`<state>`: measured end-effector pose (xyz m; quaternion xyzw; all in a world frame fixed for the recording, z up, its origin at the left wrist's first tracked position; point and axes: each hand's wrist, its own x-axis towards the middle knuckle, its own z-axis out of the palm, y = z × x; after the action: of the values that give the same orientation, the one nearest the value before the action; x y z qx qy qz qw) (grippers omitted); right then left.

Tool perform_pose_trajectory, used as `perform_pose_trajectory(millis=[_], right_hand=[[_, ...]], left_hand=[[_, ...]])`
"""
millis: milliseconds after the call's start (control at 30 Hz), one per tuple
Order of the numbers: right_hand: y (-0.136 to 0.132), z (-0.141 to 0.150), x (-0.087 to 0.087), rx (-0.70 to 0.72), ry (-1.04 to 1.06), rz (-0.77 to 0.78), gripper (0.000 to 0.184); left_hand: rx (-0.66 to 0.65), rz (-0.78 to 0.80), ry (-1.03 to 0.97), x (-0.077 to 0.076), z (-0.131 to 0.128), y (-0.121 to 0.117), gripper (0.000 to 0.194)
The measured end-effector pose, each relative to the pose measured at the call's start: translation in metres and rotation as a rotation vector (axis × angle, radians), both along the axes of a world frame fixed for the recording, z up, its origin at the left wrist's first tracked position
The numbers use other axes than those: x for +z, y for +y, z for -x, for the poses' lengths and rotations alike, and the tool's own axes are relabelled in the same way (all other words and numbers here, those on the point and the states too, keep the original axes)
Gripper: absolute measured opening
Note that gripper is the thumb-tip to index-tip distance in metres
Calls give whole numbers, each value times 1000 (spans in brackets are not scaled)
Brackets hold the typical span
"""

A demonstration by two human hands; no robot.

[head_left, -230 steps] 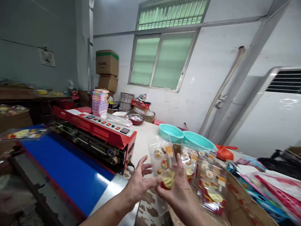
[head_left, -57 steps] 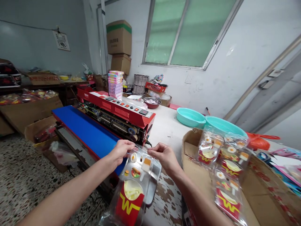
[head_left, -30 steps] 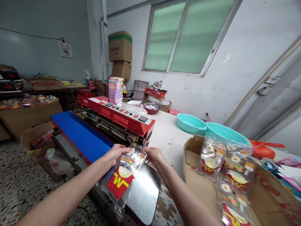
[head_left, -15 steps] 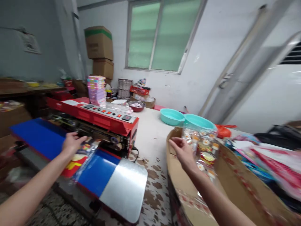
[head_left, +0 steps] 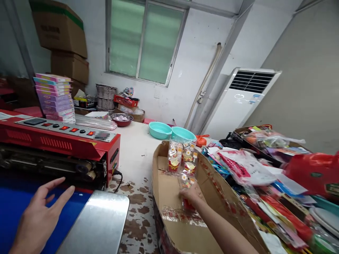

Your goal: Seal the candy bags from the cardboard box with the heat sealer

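My left hand [head_left: 43, 211] is over the blue belt [head_left: 13, 201] of a red sealing machine [head_left: 66, 141]. Its thumb and forefinger are spread, with nothing between them. Inside the long cardboard box [head_left: 169, 211], my right hand [head_left: 192, 194] is closed over a see-through plastic packet [head_left: 187, 181] printed with food pictures and a red patch. Its fingertips are partly hidden against the packet. Similar packets [head_left: 174, 158] lie at the far end of the box. A bare metal plate [head_left: 103, 218] juts from the belt's near end.
Two turquoise basins [head_left: 160, 131] stand behind the box. Bags and papers [head_left: 238, 165] are heaped to its right. Stacked purple and pink boxes [head_left: 55, 100] rise behind the machine, near a red bowl [head_left: 122, 120]. A black cable [head_left: 120, 181] runs from the machine's side.
The view has swung right. My left hand has let go of a packet on the belt, which is no longer in view. My right hand has reached lower into the box, onto a packet.
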<state>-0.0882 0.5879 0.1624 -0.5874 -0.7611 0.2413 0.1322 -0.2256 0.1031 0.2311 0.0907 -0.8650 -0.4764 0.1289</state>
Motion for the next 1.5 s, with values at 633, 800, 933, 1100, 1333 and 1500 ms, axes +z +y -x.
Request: perform_pose_trajectory(millis=[633,800,933,1100,1333,1500], right_hand=[[-235,19,155,1000,560,-226,109],[-228,39,180,1016,718,116,119],[-215,51,208,1265,584,463,77],[-229,60,193,1286,503,865,39],[-255,64,165,1131,538,872,46],[-264,68,159,1057,569,856,49]], left_hand=[[-832,-1208,-280,81,-72,137,77],[-886,-1093,-375,74,-67,83,59],[-1048,-1080,-447,66,-73,47,65],[-1058,-1148,-508,54,-87,30,70],[-706,-1060,-428,64,-55,35,41],[-523,-842,-406,61,-25,42,34]])
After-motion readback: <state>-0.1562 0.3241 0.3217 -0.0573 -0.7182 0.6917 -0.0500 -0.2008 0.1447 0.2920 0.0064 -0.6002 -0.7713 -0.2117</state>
